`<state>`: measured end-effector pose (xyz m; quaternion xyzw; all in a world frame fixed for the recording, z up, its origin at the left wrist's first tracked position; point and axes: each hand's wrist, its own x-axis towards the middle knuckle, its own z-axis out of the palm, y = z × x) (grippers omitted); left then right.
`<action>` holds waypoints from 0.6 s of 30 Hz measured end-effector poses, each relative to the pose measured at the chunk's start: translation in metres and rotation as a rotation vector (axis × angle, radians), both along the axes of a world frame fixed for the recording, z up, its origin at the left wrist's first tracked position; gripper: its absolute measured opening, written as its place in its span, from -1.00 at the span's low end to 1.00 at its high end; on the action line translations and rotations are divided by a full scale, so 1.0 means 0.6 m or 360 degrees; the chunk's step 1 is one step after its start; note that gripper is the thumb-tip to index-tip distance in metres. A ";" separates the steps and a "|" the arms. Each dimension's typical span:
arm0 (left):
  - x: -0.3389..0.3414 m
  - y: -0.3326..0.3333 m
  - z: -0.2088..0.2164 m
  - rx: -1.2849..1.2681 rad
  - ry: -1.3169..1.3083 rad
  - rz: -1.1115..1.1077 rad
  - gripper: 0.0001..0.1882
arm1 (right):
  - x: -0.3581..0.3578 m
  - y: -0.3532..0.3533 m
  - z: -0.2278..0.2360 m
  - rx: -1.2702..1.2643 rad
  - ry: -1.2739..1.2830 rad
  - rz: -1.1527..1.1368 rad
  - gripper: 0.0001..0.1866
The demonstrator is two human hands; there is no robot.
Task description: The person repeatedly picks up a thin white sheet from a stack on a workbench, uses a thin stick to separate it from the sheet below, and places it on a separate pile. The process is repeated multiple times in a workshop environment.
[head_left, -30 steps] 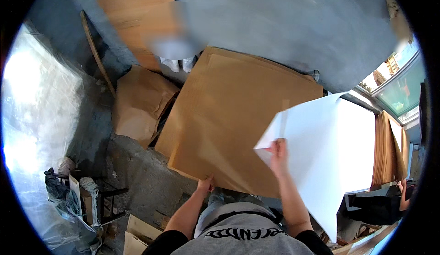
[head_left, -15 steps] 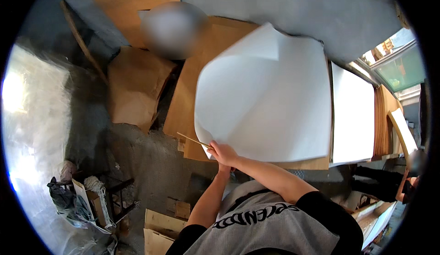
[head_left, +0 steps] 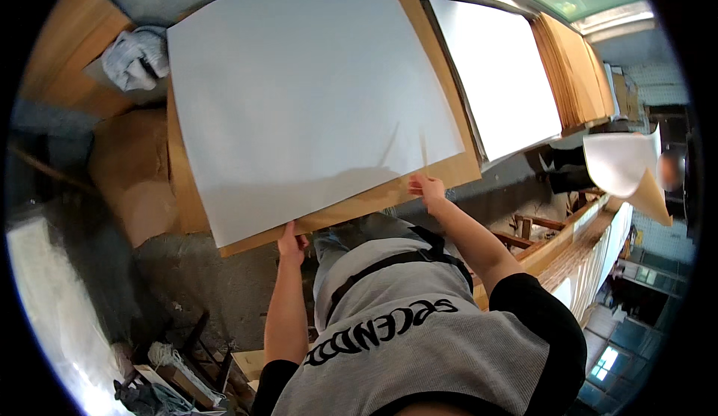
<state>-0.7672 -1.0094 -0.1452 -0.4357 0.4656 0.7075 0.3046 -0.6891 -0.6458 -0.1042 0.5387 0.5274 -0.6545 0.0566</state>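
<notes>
A broad brown board stack (head_left: 464,169) is filling the space before the wearer, its near edge lying close to the waist. A large white sheet (head_left: 307,102) is lying flat on top, leaving a brown strip showing along the near and right sides. To the right, a second pile with a white top (head_left: 497,79) is sitting just beside it, and beyond that brown boards (head_left: 572,72) are standing in a row. Crumpled brown paper (head_left: 134,169) is resting at the left. Farther right, a person in dark trousers (head_left: 568,169) is standing near a curling white sheet (head_left: 617,163).

The left hand (head_left: 292,242) is touching the stack's near edge, one digit pointing up against it, the others curling in — whether it is gripping, I cannot tell. The right hand (head_left: 428,190), slightly blurred, is hovering over the brown strip, fingers pinching a thin tan stick (head_left: 423,148) that is pointing away from the wearer.
</notes>
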 end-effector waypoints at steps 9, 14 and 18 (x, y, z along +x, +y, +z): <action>-0.010 -0.001 0.001 -0.0150 -0.0220 0.0008 -0.79 | -0.017 0.087 -0.040 -0.0387 0.0130 -0.1174 -0.81; -0.006 -0.010 -0.008 -0.0064 -0.0141 0.0062 -0.80 | -0.050 0.104 -0.048 -0.0163 -0.0117 -0.1013 -0.82; 0.009 -0.041 -0.005 0.0157 -0.0175 -0.0088 -0.78 | -0.015 0.120 -0.077 -0.0166 0.0296 -0.0861 -0.96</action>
